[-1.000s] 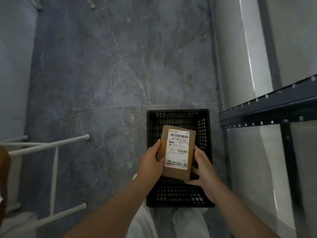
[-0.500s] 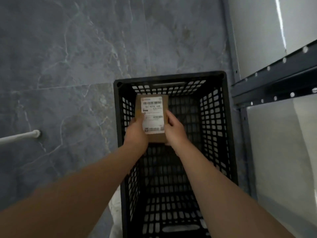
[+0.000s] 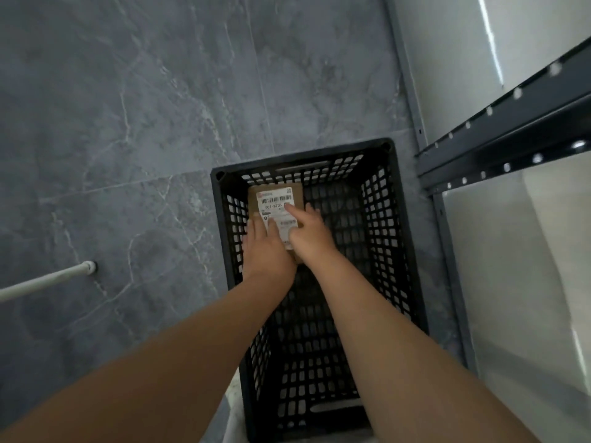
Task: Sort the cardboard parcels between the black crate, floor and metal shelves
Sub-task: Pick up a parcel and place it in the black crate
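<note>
Grey marble floor carries a black crate beside dark metal shelves. Inside, at its far left corner, lies a cardboard parcel, label up, its near half hidden. Left hand rests flat on it, fingers loose; right hand touches the label with its forefinger, gripping nothing.

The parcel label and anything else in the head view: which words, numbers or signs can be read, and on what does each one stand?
"507-N705": large print on the white label of the cardboard parcel, in the black crate; the right hand may hide more characters.
Barcodes, small print, red logo on that label: too blurred to read.
Crate, metal shelves, floor: no text visible.
</note>
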The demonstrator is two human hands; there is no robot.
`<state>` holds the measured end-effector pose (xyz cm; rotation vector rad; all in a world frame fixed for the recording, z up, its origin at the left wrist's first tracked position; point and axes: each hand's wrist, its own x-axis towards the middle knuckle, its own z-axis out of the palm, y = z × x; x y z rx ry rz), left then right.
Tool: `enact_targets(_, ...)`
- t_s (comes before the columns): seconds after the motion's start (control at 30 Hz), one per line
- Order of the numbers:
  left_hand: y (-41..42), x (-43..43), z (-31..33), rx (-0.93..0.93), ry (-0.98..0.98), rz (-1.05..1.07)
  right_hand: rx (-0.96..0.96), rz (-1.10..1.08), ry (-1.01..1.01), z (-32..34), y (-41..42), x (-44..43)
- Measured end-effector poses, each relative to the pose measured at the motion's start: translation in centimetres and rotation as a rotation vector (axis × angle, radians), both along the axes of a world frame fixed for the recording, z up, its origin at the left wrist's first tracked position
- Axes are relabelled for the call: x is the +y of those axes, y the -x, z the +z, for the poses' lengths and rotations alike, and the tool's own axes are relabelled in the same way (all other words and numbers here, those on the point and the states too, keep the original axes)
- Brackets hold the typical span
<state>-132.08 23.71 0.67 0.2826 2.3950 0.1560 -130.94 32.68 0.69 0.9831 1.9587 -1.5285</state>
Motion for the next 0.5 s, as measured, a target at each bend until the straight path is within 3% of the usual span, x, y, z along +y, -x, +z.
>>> enact_targets(0.13,3.3,3.5,9.5,0.013,-0.015,-0.112,0.066,0.074,-0.084,9.1,2.3,2.9)
enact_targets(0.27,7.5,6.8,22.5,0.14,-0.02,-0.154,0.101,0.038,-0.201,20.6,5.8,7.9)
enact_targets(0.4,12.7,9.7,38.3,0.362,-0.129,-0.102,0.244,0.012,-0.387,37.2,10.6,12.9)
enact_targets(0.5,15.4,10.4,52.7,0.621,-0.201,-0.116,0.467,0.125,-0.552,52.3,12.4,14.8)
